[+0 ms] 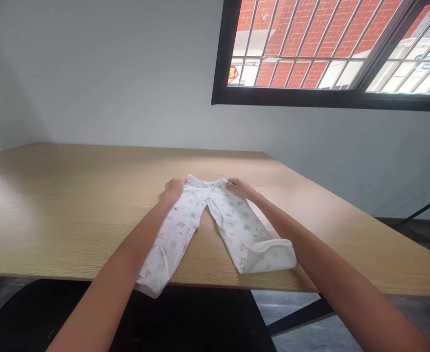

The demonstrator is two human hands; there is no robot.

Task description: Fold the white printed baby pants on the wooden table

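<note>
Gripping the waistband [210, 184] of some white printed pants [215, 195] at its two corners, both hands look closed on cloth near the middle of the frame, though from where I stand some fingertips are hidden. The left hand [174, 187] has the corner on the picture's left, the right hand [238, 187] the one on its right; neither is clearly nearer the garment. From that grip the pants run down the frame toward the person, their long axis going from the waistband to the tabletop's near edge, the legs splayed like an upside-down V. The leg toward lower left hangs past that edge, partly behind the left forearm [123, 264]. The other, right of centre, ends on the tabletop with its hem [271, 256] turned back, close beside the right forearm [323, 261]; whether they touch I can't tell.

Counting up: one garment, two legs, one turned-back hem, two hands. Under the cloth, one pale wooden table [82, 210] spreads across the middle of the frame. At bottom centre is one dark shape [200, 322], chair or clothing, I can't say which. One slanting black bar [303, 315] shows at lower right. Upper right, one dark-framed window [291, 97] with metal bars faces red brick.
</note>
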